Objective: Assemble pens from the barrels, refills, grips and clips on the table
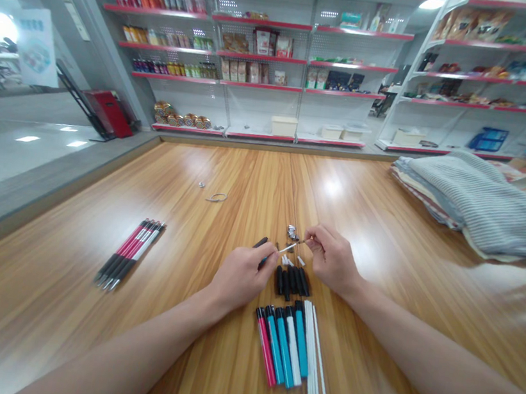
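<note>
My left hand (242,274) is closed round a pen barrel (262,253) with a black end, held above the wooden table (227,173). My right hand (332,258) pinches a thin white refill (291,246) whose tip meets that barrel. Under the hands lie several black pen caps (291,281) and a small heap of metal springs (292,231). Nearer me lies a row of pen barrels (282,347), pink, blue and white, with several white refills (316,356) beside them.
A bundle of assembled pink and black pens (130,253) lies at the left. Folded cloth (480,200) is stacked at the right. A rubber band (217,197) lies further back. Shop shelves (262,55) line the far wall.
</note>
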`<state>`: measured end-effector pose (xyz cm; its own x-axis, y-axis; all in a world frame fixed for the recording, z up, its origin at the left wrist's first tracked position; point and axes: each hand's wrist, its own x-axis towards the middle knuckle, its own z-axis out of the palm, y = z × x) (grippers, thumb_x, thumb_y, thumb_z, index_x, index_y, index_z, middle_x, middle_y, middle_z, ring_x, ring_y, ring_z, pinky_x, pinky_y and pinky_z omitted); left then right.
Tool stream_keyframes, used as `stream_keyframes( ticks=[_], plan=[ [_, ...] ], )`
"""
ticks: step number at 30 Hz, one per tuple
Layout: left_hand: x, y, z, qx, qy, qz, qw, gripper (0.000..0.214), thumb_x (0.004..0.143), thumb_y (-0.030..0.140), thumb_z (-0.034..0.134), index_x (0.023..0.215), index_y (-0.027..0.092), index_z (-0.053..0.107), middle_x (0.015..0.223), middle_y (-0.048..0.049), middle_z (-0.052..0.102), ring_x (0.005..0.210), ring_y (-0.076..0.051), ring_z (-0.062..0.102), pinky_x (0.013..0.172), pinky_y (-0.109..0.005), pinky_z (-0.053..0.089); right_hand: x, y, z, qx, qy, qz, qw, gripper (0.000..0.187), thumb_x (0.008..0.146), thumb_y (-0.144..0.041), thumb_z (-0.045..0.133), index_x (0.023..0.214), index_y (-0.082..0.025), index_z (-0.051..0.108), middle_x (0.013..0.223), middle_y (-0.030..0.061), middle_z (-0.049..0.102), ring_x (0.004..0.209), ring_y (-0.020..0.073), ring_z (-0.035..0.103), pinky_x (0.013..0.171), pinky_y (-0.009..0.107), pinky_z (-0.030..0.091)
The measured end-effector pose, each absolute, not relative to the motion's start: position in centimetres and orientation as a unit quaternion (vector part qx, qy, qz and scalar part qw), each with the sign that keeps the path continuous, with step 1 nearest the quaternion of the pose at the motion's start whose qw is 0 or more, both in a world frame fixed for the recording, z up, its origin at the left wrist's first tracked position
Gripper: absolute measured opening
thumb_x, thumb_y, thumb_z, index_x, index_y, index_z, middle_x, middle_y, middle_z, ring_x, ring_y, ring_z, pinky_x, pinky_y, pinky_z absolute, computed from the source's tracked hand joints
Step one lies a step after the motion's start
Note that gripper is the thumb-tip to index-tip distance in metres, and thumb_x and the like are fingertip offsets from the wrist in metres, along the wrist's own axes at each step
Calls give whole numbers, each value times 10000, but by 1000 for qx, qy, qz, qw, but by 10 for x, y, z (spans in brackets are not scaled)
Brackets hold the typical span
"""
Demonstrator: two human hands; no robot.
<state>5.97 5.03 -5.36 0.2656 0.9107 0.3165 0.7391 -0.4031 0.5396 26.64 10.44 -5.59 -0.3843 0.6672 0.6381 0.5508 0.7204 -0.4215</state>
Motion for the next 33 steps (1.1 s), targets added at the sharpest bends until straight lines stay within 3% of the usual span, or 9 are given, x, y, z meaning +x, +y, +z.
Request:
stream_keyframes(
  ticks=[9,17,23,27,33],
  plan=[
    [59,49,-55,800,523,269,119,302,982,373,350,832,208,553,655,11,552,572,-117,521,570,-226,320,264,97,-52,-354,-859,55,365,120,900,-116,456,888,-190,550,861,42,534,776,160,531,686,271,426],
    [58,49,-56,822,511,235,92,279,986,351,335,853,209,534,713,-11,608,642,-149,581,586,-236,340,261,95,-45,-303,-880,48,362,115,873,-98,468,856,-178,548,895,78,521,882,212,490,792,353,433],
    [58,49,-56,826,507,231,86,286,984,351,343,843,209,547,703,-13,612,638,-154,586,573,-240,332,260,99,-50,-314,-868,69,377,221,941,-240,461,755,-186,568,877,74,537,865,203,500,789,350,433],
    [59,49,-56,818,512,242,98,305,989,366,328,862,209,556,712,-13,613,640,-149,584,588,-239,340,268,112,-59,-395,-796,127,440,312,995,-245,336,892,-183,624,862,59,566,851,177,550,789,326,439],
    [59,51,-56,810,518,250,111,293,989,368,328,867,211,543,710,-2,607,616,-137,560,572,-237,317,274,125,-72,-452,-806,106,368,180,891,-246,554,1016,-204,678,857,51,559,838,185,565,773,312,448]
  ],
)
